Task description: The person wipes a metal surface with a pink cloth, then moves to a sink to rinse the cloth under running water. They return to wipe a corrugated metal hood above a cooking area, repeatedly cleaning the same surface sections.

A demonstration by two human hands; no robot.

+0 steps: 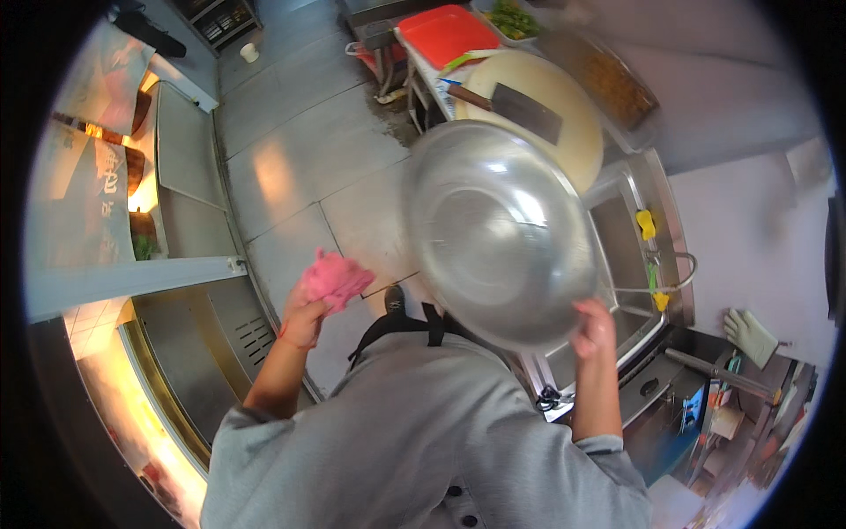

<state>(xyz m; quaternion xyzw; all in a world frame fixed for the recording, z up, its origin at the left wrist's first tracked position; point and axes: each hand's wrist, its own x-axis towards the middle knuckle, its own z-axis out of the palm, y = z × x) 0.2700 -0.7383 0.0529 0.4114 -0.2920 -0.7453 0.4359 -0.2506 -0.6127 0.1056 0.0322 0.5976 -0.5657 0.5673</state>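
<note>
My right hand grips the rim of a large, shiny metal basin at its lower right edge. The basin is held up in front of me, tilted, and covers part of the sink and the floor; motion blurs it a little. A bunched pink cloth is clasped in my left hand, off to the left of the basin and apart from it. Below the cloth and the basin, one dark shoe shows on the tiled floor.
A cleaver lies on a round cutting board beyond the basin. Right of it is a metal sink with a yellow sponge and a faucet. A red tray and a glove are also near.
</note>
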